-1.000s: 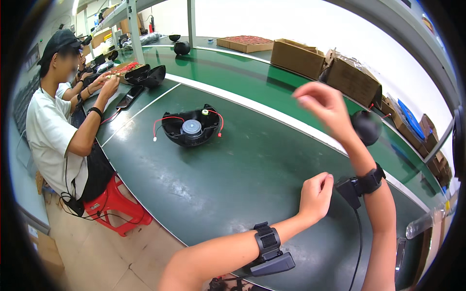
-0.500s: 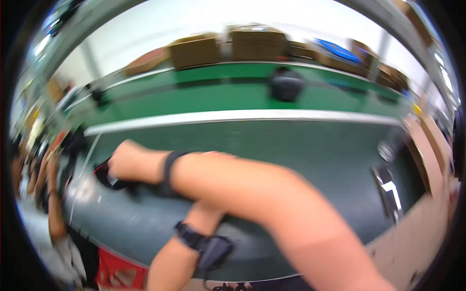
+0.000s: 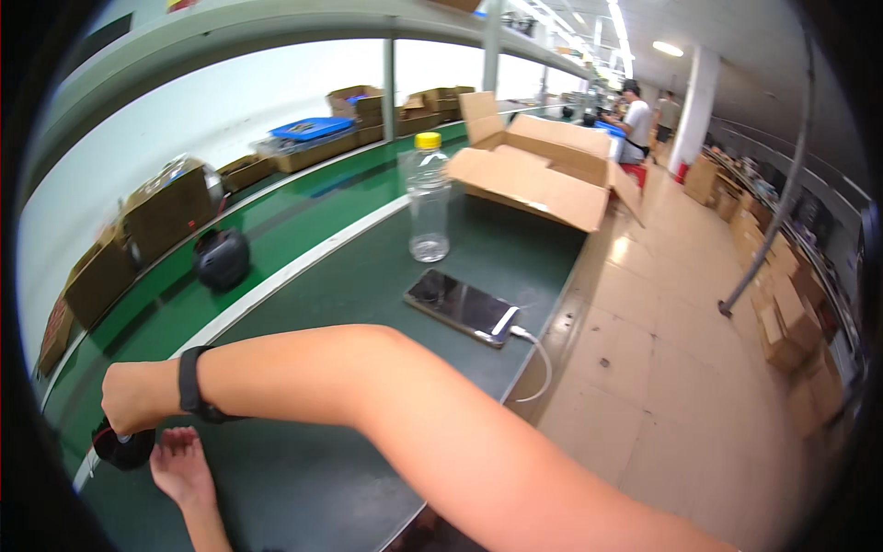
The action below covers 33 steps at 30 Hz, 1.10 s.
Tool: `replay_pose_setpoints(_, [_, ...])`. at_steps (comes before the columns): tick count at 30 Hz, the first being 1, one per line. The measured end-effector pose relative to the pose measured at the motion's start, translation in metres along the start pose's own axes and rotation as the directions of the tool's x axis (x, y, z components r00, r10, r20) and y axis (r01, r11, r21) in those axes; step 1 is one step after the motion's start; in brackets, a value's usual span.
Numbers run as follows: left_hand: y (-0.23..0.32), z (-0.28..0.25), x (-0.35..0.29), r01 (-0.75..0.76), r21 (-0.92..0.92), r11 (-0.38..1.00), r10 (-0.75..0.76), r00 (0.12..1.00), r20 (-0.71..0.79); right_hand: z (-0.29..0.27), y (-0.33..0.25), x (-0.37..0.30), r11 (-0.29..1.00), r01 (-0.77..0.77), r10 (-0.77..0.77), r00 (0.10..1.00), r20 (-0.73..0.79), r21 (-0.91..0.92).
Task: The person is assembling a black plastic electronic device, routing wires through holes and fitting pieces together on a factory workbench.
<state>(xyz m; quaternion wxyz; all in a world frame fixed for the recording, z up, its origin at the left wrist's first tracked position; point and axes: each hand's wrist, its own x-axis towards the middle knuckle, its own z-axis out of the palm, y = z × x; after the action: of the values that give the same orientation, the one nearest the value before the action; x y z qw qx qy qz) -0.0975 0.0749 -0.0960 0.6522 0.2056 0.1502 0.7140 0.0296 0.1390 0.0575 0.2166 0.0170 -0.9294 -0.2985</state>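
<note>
From the head view, your right hand [image 3: 138,397] reaches across your body toward the far left end of the table [image 3: 368,304], its grip closed around a small black round part [image 3: 122,448] with a bit of red at its side; the part sits low against the table surface near the white strip that borders the green belt [image 3: 303,221]. Your left hand [image 3: 179,469] lies just beside it, fingers loosely spread and resting on the table, holding nothing.

Further along the table, a phone [image 3: 460,306] lies flat near the floor-side edge with a white cable [image 3: 538,363] hanging over that edge. A clear bottle [image 3: 429,198] with a yellow cap stands upright beyond it, and an open cardboard box [image 3: 538,166] sits behind the bottle. A black round housing [image 3: 221,258] rests on the belt.
</note>
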Motion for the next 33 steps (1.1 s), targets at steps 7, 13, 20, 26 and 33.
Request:
replay_pose_setpoints(7, [-0.026, 0.093, -0.026, -0.089, 0.053, 0.995, 0.102, 0.94, -0.326, -0.03, -0.029, -0.131, 0.97, -0.235, 0.239, 0.97, -0.052, 0.063])
replay_pose_setpoints(13, [-0.015, 0.075, -0.041, -0.063, 0.368, 0.928, -0.01, 0.981, 0.193, -0.046, -0.064, -0.127, 0.918, -0.281, 0.265, 0.96, 0.094, 0.28])
replay_pose_setpoints(20, [-0.042, 0.087, -0.029, -0.371, 0.728, 0.576, 0.203, 0.928, 0.312, -0.066, -0.054, -0.154, 0.311, -0.42, 0.535, 0.819, 0.208, 0.852])
replay_pose_setpoints(26, [-0.032, 0.093, -0.047, -0.423, 0.776, 0.467, 0.255, 0.905, 0.34, -0.088, -0.072, -0.13, 0.731, -0.192, 0.339, 0.935, -0.105, 0.655])
replay_pose_setpoints(33, [-0.039, 0.106, -0.046, -0.396, 0.74, 0.545, 0.181, 0.916, 0.357, -0.095, -0.087, -0.127, 0.956, -0.008, 0.091, 0.958, -0.271, 0.293])
